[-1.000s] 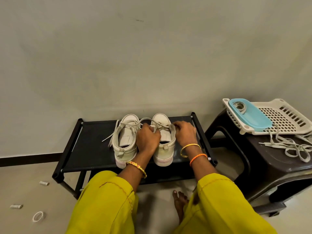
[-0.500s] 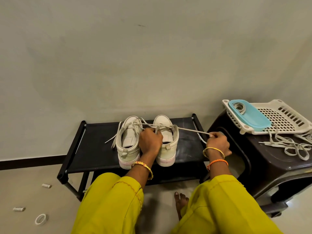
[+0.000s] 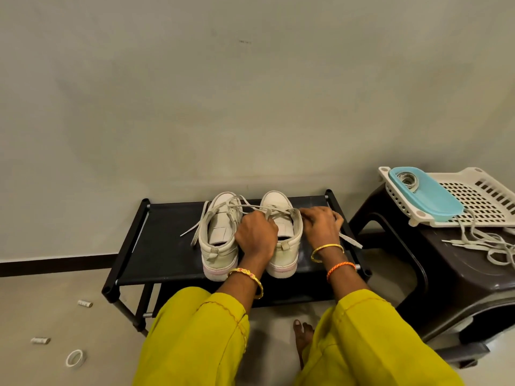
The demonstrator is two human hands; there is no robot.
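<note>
My left shoe [image 3: 218,240] sits on the rack [image 3: 167,246], threaded but untied, its ends loose. My left hand [image 3: 256,236] curls over the right shoe [image 3: 282,238], pinching its lace [image 3: 350,241]. My right hand [image 3: 320,227] grips the free end beside it. Threading looks half done, and tying is left.

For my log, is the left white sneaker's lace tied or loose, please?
Loose: ends of the cream flat lace trail off the white sneaker onto the black fabric rack.

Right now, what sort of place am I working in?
Probably a home entryway or room corner: a low shoe rack against a bare wall, shoes on it, and a plastic stool with a basket beside it.
</note>
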